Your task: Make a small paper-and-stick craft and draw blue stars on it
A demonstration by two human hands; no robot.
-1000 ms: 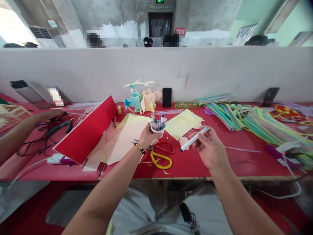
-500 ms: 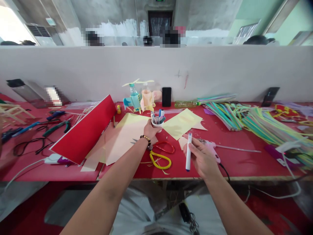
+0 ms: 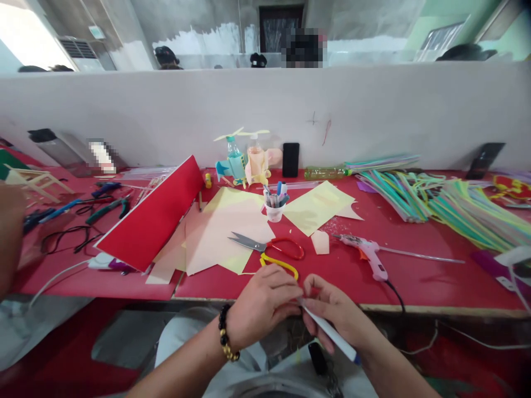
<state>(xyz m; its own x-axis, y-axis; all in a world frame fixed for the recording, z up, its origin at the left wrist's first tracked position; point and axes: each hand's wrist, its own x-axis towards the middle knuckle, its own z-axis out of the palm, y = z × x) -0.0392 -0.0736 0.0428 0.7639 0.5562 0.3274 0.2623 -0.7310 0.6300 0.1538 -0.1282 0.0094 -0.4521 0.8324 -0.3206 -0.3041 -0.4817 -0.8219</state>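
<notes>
My right hand (image 3: 336,309) grips a white marker (image 3: 329,333) with a blue end, held low over the table's front edge. My left hand (image 3: 263,304) is closed on the marker's upper tip, fingers pinched where the two hands meet. A white cup of markers (image 3: 274,208) stands on the red table (image 3: 406,276) beyond the hands, by the yellow paper sheets (image 3: 315,207). Red-handled scissors (image 3: 265,246) and yellow-handled ones (image 3: 280,264) lie just in front of my hands.
A pink glue gun (image 3: 369,253) with its cord lies to the right. A red folded board (image 3: 155,218) leans at left, with pliers and cables (image 3: 78,213) beyond. Coloured strips (image 3: 448,207) fill the right. Bottle crafts (image 3: 244,163) and a phone (image 3: 290,159) stand against the wall. Another person's arm (image 3: 10,232) shows far left.
My left hand let go of the marker cup, now standing on the table, and came back to the marker. My right hand drew the marker toward me, below the table edge.
</notes>
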